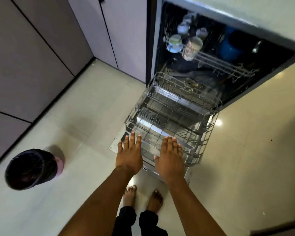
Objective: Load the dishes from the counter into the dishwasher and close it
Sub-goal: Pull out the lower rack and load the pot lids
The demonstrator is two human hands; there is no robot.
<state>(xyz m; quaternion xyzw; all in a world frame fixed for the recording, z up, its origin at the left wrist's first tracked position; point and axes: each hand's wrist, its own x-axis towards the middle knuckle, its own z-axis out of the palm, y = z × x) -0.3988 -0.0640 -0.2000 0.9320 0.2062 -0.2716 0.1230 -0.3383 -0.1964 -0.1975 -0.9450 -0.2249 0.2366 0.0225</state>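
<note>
The dishwasher [157,48] stands open, its door [116,143] folded down flat over the floor. The grey wire lower rack [209,133] is pulled out over the door and holds nothing I can see. The upper rack [228,67] sits half inside with mugs [192,46] and a blue bowl [228,48]. My left hand [129,154] and my right hand [169,157] are stretched out side by side with straight fingers, above the near edge of the lower rack. Neither hand holds anything. I cannot tell whether they touch the rack.
A dark round bin [32,169] stands on the pale tiled floor [75,116] at my left. Grey cabinet fronts [41,48] line the left and far side. My bare feet [143,196] are just in front of the open door. A light counter [288,12] runs above the dishwasher.
</note>
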